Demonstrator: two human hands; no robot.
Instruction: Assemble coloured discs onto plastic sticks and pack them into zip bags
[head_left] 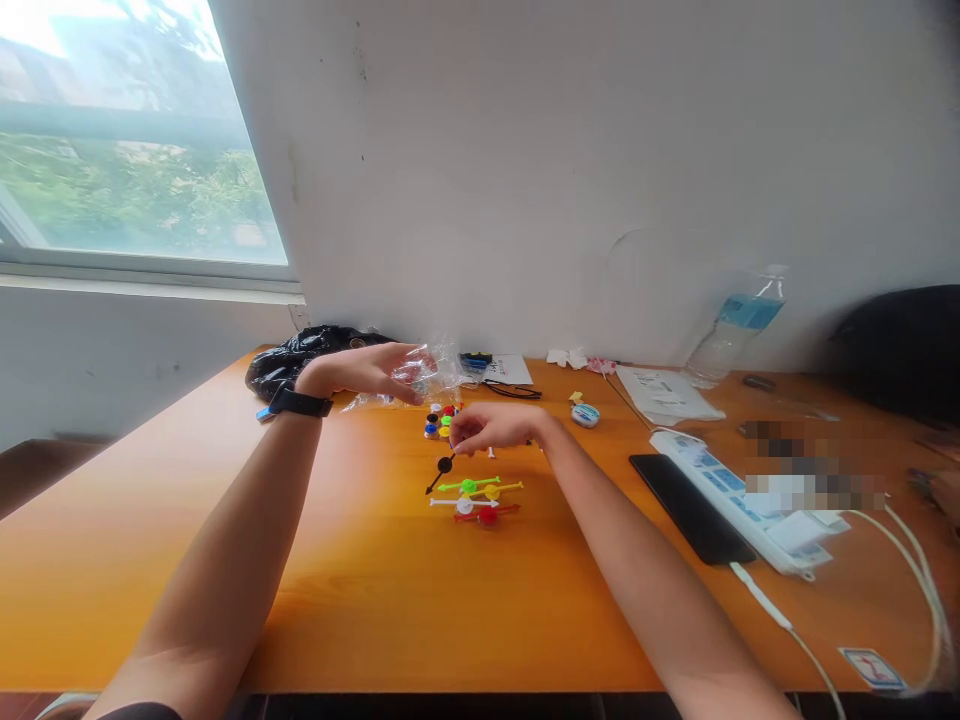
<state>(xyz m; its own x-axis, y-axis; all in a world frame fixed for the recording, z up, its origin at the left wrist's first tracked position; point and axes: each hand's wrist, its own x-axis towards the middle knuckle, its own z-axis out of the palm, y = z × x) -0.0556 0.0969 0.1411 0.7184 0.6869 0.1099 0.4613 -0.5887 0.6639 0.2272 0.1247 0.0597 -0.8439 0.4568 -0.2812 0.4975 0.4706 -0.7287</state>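
The right hand [499, 427] has its grip closed by the fingertips on the upper end of a black arrow spinner [445, 465], which slants above the desk [360, 580], its pointed end toward the near left. Just to its near right lie four more spinners, close together: green [469, 487], yellow [492, 492], white [465, 505] and, nearest, red [488, 516]. Small coloured pieces [432, 424] cluster just left of the right hand. The left hand [367, 370] is farther left, its grip open, thumb apart from the fingers, beside a crumpled clear bag [444, 372]; whether they touch cannot be told. A phone [686, 508] lies well to the right.
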